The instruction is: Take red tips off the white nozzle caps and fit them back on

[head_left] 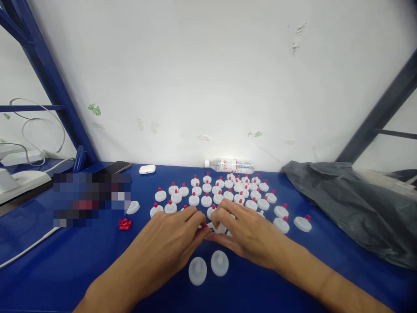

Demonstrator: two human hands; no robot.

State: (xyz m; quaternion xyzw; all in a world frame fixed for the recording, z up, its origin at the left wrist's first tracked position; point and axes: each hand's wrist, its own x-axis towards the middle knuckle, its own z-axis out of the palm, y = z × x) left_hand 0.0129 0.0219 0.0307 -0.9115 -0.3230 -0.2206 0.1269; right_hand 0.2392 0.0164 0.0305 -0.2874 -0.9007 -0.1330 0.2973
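Red plastic meets white between two hands at mid-desk

Along the left of the blue desk (81, 256) runs a white cable (31, 248); right of it sits a loose heap of glossy red tip caps (125, 224), and toward the back edge a smooth, rounded white earbud case (147, 169). Next comes the left hand (177, 234), thumb and forefinger pinching one red tip cap (204, 225). Two upturned lids (197, 271) (219, 263), cloudy, translucent and dished, lie nearer the front edge; behind the fingers, capped white lids (206, 200) spread toward the back edge. Around the middle of the desk, the right hand (239, 228) pinches a white spouted lid (220, 228); how firmly, I cannot tell. It looks light and fairly stiff, perhaps slick, so the round rim seems the surest hold; the tiny cap probably suits fingertips only. A clear ribbed drinks bottle (231, 165) lies along the back edge, and a crumpled dark plastic bag (352, 213) covers the right side.
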